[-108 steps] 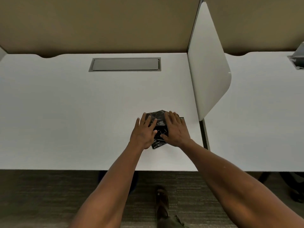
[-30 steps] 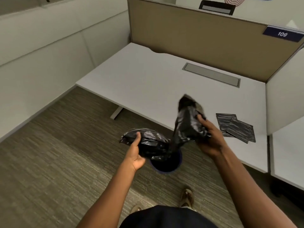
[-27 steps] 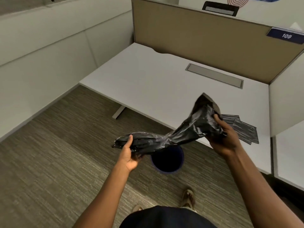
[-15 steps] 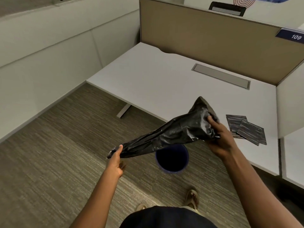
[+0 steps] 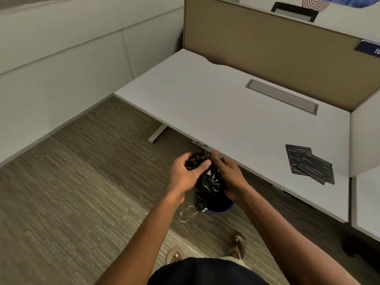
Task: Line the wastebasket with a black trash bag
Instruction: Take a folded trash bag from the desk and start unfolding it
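Note:
A crumpled black trash bag (image 5: 207, 182) is bunched between my two hands and hangs down over the wastebasket. My left hand (image 5: 185, 173) grips the bag's top from the left, thumb pressed into the plastic. My right hand (image 5: 230, 177) holds it from the right, fingers pinching the upper edge. Under the bag stands the dark blue round wastebasket (image 5: 220, 209) on the carpet by the desk's front edge; only its near rim shows, the rest is hidden by bag and hands.
A white desk (image 5: 226, 112) stretches ahead, with a grey cable flap (image 5: 281, 96) at the back. Folded black bags (image 5: 308, 163) lie near its right end. A tan partition (image 5: 267, 42) backs the desk. A desk leg (image 5: 157, 134) rests on the striped carpet. My sandalled feet (image 5: 236, 246) are below.
The bag was stretched wide between my hands; now both hands have come together at its top, and the bag hangs bunched over the wastebasket.

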`<state>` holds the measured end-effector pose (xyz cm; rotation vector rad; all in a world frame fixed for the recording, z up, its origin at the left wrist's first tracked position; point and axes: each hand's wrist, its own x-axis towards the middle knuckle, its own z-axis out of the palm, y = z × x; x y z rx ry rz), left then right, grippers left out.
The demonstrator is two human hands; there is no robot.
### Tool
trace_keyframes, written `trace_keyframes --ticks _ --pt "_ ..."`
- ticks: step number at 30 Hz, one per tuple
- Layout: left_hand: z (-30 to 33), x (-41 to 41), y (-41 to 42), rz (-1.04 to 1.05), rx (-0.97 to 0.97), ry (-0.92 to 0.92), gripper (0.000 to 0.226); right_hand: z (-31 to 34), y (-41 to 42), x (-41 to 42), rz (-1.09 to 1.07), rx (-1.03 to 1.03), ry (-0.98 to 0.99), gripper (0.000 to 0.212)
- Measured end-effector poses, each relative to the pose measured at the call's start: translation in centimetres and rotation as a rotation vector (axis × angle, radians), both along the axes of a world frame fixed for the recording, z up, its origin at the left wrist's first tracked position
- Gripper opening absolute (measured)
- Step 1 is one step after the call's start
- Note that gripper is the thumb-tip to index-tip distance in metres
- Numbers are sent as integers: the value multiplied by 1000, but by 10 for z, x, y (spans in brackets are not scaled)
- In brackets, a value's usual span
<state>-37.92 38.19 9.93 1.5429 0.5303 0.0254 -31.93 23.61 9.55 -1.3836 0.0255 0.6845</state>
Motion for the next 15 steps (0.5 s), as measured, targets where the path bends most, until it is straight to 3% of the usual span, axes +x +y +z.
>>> trace_keyframes --ticks 3,10,15 --pt "-16 -7 6 34 22 -6 25 -4 -3 4 -106 -24 19 39" --pt "-43 -41 25 117 103 23 18 -17 -37 10 -433 -73 89 23" --pt "-50 -63 42 108 134 110 8 -24 -49 0 -375 -184 -43 26"
